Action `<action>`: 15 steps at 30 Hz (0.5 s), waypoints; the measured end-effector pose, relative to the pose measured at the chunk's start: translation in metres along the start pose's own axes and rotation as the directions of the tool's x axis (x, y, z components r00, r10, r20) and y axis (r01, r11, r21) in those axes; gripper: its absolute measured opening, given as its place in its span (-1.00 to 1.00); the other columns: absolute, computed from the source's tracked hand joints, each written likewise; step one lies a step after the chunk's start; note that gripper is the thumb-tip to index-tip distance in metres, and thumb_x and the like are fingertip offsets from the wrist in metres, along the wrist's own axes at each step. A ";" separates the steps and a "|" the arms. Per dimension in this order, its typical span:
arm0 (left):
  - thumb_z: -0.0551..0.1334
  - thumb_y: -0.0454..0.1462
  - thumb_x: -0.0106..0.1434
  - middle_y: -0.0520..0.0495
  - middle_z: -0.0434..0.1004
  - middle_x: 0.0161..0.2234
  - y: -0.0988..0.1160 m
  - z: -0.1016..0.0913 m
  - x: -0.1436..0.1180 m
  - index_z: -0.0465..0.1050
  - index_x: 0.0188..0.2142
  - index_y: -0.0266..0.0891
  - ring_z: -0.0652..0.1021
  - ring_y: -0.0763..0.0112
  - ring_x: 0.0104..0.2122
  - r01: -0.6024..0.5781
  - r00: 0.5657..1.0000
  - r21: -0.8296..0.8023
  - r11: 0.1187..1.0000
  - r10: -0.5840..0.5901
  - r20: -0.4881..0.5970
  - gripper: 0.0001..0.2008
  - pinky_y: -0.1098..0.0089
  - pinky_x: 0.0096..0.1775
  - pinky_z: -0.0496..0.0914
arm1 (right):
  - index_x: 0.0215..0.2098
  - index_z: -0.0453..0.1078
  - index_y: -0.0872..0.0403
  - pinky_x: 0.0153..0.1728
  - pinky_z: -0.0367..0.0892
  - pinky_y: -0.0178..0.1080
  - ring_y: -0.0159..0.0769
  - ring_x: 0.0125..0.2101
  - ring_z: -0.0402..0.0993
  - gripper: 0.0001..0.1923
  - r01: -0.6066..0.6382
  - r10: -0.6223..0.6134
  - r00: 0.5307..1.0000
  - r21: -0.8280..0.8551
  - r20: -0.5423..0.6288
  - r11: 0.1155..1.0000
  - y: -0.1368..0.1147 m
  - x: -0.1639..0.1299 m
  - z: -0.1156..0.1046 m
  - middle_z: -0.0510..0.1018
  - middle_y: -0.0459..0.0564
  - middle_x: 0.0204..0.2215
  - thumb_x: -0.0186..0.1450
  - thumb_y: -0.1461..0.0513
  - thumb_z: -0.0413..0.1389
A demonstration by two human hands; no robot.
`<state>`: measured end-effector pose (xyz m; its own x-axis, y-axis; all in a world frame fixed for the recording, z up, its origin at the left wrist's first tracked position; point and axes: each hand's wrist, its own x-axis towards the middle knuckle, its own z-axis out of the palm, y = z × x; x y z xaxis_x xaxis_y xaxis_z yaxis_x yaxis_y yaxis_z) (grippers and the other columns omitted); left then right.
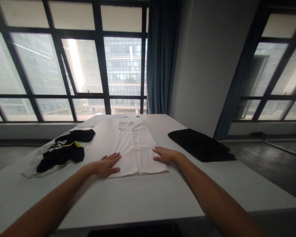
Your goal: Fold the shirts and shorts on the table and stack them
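A white garment (138,148), folded into a long panel, lies flat on the white table (143,200). Its bunched, collar-like end points away from me and its straight hem faces me. My left hand (107,165) rests palm down with spread fingers on the garment's lower left edge. On the opposite side, my right hand (165,154) lies flat, fingertips on the right edge of the cloth. Neither hand grasps anything.
Left on the table is a crumpled heap of black, white and yellow clothing (64,151). A folded black cloth or board (199,144) lies at the right edge. White paper-like sheets (91,121) lie at the far left, near the windows and a blue curtain (162,59).
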<state>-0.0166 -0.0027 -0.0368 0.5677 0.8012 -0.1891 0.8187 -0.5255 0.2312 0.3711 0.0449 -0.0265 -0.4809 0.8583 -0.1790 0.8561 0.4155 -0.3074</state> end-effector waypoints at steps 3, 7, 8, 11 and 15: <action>0.17 0.09 0.27 -0.19 0.04 0.37 -0.011 -0.014 -0.008 0.21 0.31 -0.10 0.17 0.08 0.32 -0.116 0.993 -0.114 0.987 0.112 -0.043 -0.31 0.09 0.27 0.10 | 0.32 0.21 0.15 0.31 -0.06 -0.12 -0.03 0.33 0.03 -0.24 0.042 -0.044 0.998 0.041 0.050 0.998 0.003 -0.007 -0.009 0.04 0.19 0.37 0.22 0.03 0.20; 0.18 -0.12 0.28 -0.11 0.35 0.24 -0.025 -0.021 -0.011 0.47 0.09 -0.10 0.40 0.20 0.19 -0.223 0.964 -0.161 0.961 0.193 -0.182 -0.60 0.21 0.20 0.26 | 0.14 0.45 0.03 0.17 0.22 -0.12 -0.02 0.15 0.35 -0.38 -0.029 0.029 1.000 0.034 0.010 0.999 0.009 -0.014 -0.020 0.42 0.09 0.17 0.08 0.32 0.22; 0.18 -0.16 0.27 -0.11 0.38 0.22 -0.027 -0.019 -0.009 0.49 0.07 -0.12 0.42 0.21 0.17 -0.228 0.958 -0.154 0.961 0.193 -0.213 -0.61 0.20 0.20 0.26 | 0.12 0.47 0.02 0.13 0.25 -0.12 -0.01 0.12 0.39 -0.34 -0.053 0.053 0.998 0.006 -0.017 0.999 0.010 -0.015 -0.021 0.47 0.09 0.13 0.02 0.39 0.21; 0.17 -0.22 0.24 -0.11 0.44 0.18 -0.027 -0.009 0.001 0.53 0.00 -0.15 0.46 0.23 0.13 -0.237 0.935 -0.127 0.963 0.190 -0.300 -0.65 0.18 0.19 0.27 | 0.12 0.46 0.03 0.14 0.24 -0.15 -0.01 0.13 0.37 -0.22 -0.023 0.017 0.993 -0.051 -0.117 0.998 0.006 -0.014 -0.018 0.44 0.12 0.14 -0.09 0.50 0.17; 0.14 -0.22 0.28 -0.08 0.54 0.08 -0.025 0.003 0.012 0.59 -0.12 -0.13 0.47 0.28 0.11 -0.266 0.905 -0.097 0.959 0.213 -0.369 -0.72 0.23 0.18 0.29 | -0.06 0.58 0.02 0.17 0.21 -0.18 -0.05 0.10 0.40 -0.45 0.096 -0.092 0.984 0.015 -0.153 0.995 -0.003 -0.013 -0.013 0.43 0.09 0.16 -0.05 0.42 0.25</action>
<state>-0.0303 0.0195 -0.0477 0.6565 0.7184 0.2300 0.6261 -0.6890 0.3650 0.3774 0.0366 -0.0114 -0.5231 0.8522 -0.0048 0.8031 0.4911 -0.3374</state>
